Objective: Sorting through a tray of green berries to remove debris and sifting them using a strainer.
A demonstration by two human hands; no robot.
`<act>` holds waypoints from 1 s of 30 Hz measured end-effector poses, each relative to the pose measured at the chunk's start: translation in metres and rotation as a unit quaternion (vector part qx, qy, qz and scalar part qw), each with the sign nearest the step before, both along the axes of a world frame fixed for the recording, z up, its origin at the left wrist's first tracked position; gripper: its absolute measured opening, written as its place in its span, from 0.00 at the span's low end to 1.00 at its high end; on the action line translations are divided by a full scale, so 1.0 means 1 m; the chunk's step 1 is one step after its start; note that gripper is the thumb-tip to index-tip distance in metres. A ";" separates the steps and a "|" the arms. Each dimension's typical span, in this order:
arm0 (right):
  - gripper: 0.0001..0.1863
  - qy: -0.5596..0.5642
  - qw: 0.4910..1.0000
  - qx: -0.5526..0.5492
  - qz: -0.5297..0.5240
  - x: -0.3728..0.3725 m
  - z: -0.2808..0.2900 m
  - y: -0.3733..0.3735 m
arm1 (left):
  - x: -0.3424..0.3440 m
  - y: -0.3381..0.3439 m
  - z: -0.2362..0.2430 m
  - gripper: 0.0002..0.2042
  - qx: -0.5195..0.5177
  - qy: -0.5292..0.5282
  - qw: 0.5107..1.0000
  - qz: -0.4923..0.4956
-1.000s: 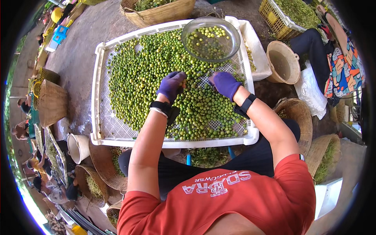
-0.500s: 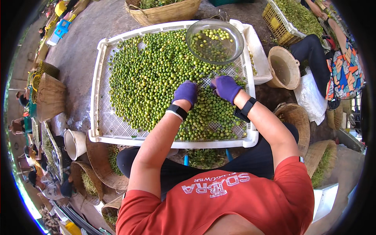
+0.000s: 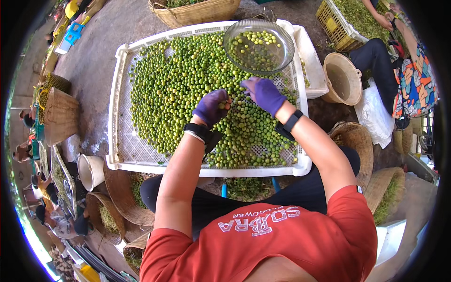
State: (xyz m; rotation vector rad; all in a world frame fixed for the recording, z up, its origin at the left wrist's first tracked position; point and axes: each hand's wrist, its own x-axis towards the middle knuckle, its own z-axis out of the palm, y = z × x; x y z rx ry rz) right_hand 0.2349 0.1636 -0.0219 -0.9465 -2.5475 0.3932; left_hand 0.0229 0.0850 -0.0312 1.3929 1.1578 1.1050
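Note:
Small round green and yellowish fruits (image 3: 174,89) cover most of a white lattice tray (image 3: 122,145) in front of me. My left hand (image 3: 211,107), in a purple glove, is turned on its side over the middle of the tray. Its fingers curl around a few of these fruits, partly visible at the fingertips. To its right, my right hand (image 3: 266,96), gloved alike, hovers over the fruits with its fingers stretched out to the left; nothing shows in them. Just beyond it, a clear round bowl (image 3: 287,54) at the tray's far right corner holds yellowish fruits.
A white box (image 3: 314,75) and a beige bucket (image 3: 343,77) stand right of the tray. Wicker baskets (image 3: 124,202) flank my legs. A larger basket (image 3: 202,14) lies beyond the tray. Another person (image 3: 413,89) sits at the right beside a yellow crate (image 3: 336,26).
My left hand has lifted and turned to the left, now showing fruits in its fingers. My right hand has shifted slightly up and left, its fingers stretched out.

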 end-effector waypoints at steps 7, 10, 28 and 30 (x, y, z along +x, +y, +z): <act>0.08 -0.195 0.980 0.019 -0.021 -0.042 -0.023 0.017 | 0.009 0.019 0.027 0.12 -0.297 -0.106 0.940 0.127; 0.09 -0.203 0.978 0.012 -0.045 -0.042 -0.023 0.014 | 0.019 0.030 0.013 0.12 -0.099 0.355 0.928 0.057; 0.20 0.167 0.978 0.047 -0.120 0.054 0.047 0.040 | 0.033 0.033 0.009 0.07 -0.317 -0.035 0.941 0.113; 0.15 0.149 0.982 0.043 -0.110 0.059 0.034 0.038 | 0.019 0.027 0.012 0.06 -0.339 -0.267 0.897 0.093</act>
